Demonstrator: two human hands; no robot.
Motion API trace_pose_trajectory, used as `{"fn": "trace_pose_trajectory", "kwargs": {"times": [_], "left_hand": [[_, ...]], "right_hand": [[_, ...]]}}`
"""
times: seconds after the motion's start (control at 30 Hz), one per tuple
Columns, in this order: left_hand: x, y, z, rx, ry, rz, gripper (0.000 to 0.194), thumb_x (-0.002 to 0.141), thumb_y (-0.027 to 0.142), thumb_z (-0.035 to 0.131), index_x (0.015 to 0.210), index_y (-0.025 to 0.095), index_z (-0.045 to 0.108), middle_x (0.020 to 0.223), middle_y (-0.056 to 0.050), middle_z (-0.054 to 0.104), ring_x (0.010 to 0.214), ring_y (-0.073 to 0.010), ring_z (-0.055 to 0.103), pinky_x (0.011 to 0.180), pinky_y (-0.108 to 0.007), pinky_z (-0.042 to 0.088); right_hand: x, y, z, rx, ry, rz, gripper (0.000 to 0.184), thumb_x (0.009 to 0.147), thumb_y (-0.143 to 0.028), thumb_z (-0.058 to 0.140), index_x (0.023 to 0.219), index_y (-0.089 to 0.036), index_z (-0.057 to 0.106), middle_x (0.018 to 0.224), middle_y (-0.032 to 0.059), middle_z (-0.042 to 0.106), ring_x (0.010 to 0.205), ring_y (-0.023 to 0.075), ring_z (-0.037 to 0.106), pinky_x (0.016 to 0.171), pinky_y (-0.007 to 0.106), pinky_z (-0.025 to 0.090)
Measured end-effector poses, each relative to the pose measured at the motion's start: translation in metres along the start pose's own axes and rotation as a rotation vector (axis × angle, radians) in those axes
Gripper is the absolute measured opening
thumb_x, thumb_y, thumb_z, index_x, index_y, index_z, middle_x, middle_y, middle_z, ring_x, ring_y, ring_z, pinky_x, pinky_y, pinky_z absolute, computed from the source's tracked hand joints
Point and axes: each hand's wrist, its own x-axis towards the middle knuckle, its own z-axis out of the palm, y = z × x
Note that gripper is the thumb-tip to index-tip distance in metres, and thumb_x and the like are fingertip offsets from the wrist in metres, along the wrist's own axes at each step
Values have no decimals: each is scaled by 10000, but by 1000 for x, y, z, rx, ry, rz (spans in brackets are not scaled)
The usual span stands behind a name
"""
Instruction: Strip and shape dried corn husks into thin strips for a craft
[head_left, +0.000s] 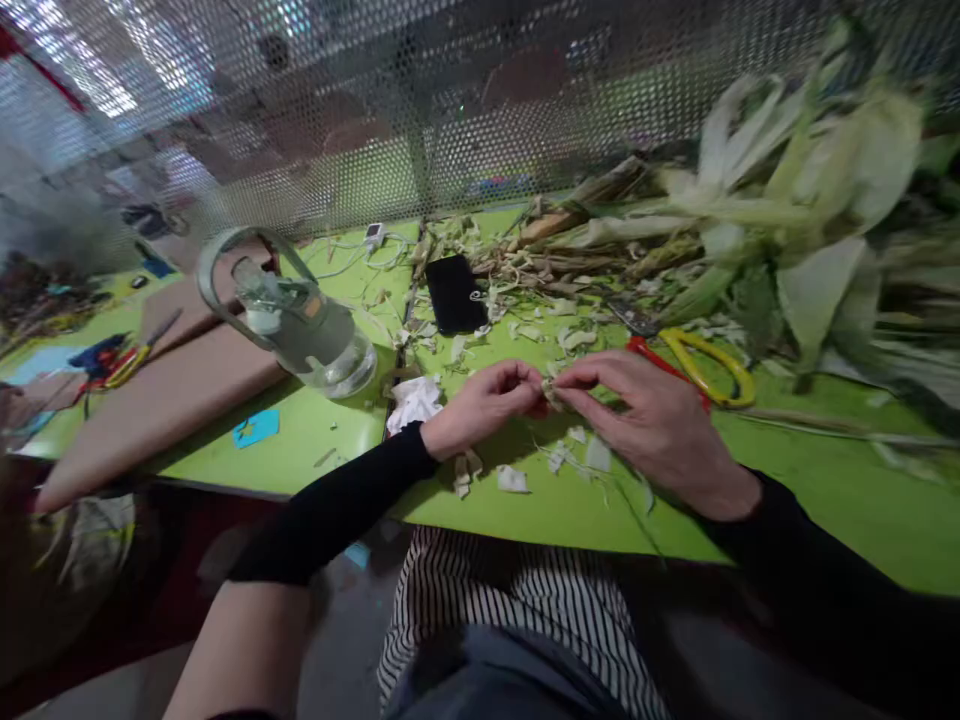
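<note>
My left hand (491,402) and my right hand (651,422) meet above the green table, fingertips almost touching. Between them is a small pale piece of corn husk (551,392), blurred and partly covered by the fingers. The left thumb and curled fingers close on one side of it; the right thumb and index finger pinch the other. Below the hands lie thin strips and a white husk scrap (513,479). Close behind my right hand rest scissors with red and yellow handles (709,370), the red one partly hidden by that hand.
A large heap of corn husks (810,220) fills the right back. Shreds surround a black phone (456,294). Left of it are a clear water bottle (319,335), a crumpled tissue (415,402), and brown board (180,385). A perforated metal screen (450,130) borders the table's back.
</note>
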Motion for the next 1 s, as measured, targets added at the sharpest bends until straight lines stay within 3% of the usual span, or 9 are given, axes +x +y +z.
{"fn": "trace_pose_trajectory", "kwargs": {"times": [0.27,0.5,0.7,0.83,1.0], "left_hand": [[0,-7,-1,-59,11,17,136,912,223,653,937,132,554,797,-9,673,713,-87,651,800,-280,501],[1,-14,0,-3,31,49,184,863,248,722,924,120,605,810,-18,686,739,-95,656,812,-290,520],[0,-14,-1,35,59,60,218,859,306,727,903,128,608,783,-11,690,711,-87,646,784,-272,517],[3,-12,-2,-71,118,99,189,881,276,693,868,147,555,771,-1,694,715,-87,670,814,-278,526],[2,-10,-2,-122,104,107,172,889,242,669,872,168,515,766,13,698,728,-95,690,837,-290,531]], "right_hand": [[4,2,0,-7,-59,-13,123,981,-231,542,945,-209,657,936,89,708,860,242,681,760,382,549],[0,2,1,-20,-36,-3,99,973,-216,531,943,-239,623,877,65,697,809,238,668,733,377,532],[-2,3,4,81,-16,128,27,938,-268,615,954,-247,620,885,46,704,791,227,671,708,372,541],[1,4,2,185,101,335,221,945,-390,622,1095,-230,649,1074,88,712,888,235,685,744,375,554],[5,5,1,275,-112,483,414,995,-564,475,985,-220,705,836,60,718,686,200,638,557,314,465]]}}
